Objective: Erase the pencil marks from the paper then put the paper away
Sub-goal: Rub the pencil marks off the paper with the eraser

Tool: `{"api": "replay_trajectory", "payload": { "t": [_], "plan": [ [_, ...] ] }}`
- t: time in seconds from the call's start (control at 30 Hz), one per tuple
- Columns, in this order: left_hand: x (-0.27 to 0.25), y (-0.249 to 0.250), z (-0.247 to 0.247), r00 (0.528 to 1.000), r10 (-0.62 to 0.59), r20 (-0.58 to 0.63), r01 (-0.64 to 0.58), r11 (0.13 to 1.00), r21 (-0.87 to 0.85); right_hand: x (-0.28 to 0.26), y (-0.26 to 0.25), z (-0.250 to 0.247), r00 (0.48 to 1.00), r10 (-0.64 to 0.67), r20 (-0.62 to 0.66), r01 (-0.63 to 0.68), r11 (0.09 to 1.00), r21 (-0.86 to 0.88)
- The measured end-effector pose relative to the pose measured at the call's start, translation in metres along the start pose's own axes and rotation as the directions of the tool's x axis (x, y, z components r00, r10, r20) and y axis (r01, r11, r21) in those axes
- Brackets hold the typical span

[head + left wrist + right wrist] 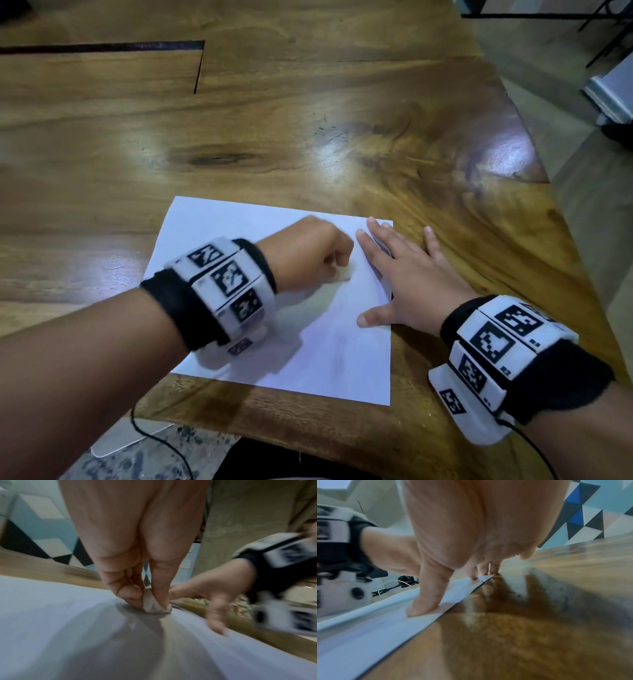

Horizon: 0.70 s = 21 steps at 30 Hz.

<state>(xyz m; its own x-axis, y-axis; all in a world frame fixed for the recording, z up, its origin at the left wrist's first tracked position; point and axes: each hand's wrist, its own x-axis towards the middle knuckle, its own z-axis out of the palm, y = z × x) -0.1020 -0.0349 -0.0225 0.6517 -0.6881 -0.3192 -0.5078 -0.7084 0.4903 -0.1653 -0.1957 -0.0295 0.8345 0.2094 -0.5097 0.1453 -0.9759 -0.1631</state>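
Observation:
A white sheet of paper [239, 226] lies flat near the front edge of the wooden table [274, 130]. My left hand [315, 253] is curled over the sheet's middle and pinches a small whitish eraser [154, 605] between thumb and fingers, its tip pressed on the paper [51, 615]. My right hand [400, 274] lies flat with spread fingers on the sheet's right edge, thumb [426, 601] and fingertips on the paper [368, 635], the little finger on the wood. Faint grey smudges show low on the sheet; motion blur hides finer marks.
The table's angled right edge [534, 161] drops to the floor. A dark groove [198, 68] cuts the tabletop at the far left. A grey box [609, 92] stands on the floor at the right. A black cable [161, 442] hangs below the front edge.

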Motion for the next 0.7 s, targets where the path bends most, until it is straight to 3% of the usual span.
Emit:
{"api": "replay_trajectory", "payload": {
  "t": [0.07, 0.33, 0.47, 0.53, 0.63, 0.7],
  "plan": [
    [-0.016, 0.001, 0.009, 0.996, 0.048, 0.08, -0.05, 0.999, 0.02, 0.0, 0.0, 0.0, 1.0, 0.0, 0.003, 0.0, 1.0, 0.008],
    [-0.022, 0.003, 0.013, 0.998, 0.024, 0.059, -0.025, 0.999, 0.03, -0.006, 0.0, 0.003, 0.998, 0.058, 0.0, -0.058, 0.998, -0.022],
    [-0.008, 0.003, -0.001, 0.992, -0.005, 0.127, 0.003, 1.0, 0.023, -0.008, -0.001, 0.003, 0.998, 0.059, 0.021, -0.058, 0.997, -0.057],
    [0.011, 0.004, -0.01, 0.998, -0.023, 0.067, 0.02, 0.999, 0.039, -0.008, -0.001, 0.002, 0.998, 0.063, 0.025, -0.061, 0.995, -0.075],
    [0.034, 0.009, -0.016, 0.991, -0.049, -0.128, 0.054, 0.998, 0.039, -0.008, -0.002, 0.002, 0.997, 0.067, 0.032, -0.065, 0.995, -0.078],
    [0.035, 0.01, -0.011, 0.987, -0.049, -0.151, 0.054, 0.998, 0.026, -0.008, -0.002, 0.002, 0.997, 0.068, 0.036, -0.065, 0.995, -0.077]
  ]
}}
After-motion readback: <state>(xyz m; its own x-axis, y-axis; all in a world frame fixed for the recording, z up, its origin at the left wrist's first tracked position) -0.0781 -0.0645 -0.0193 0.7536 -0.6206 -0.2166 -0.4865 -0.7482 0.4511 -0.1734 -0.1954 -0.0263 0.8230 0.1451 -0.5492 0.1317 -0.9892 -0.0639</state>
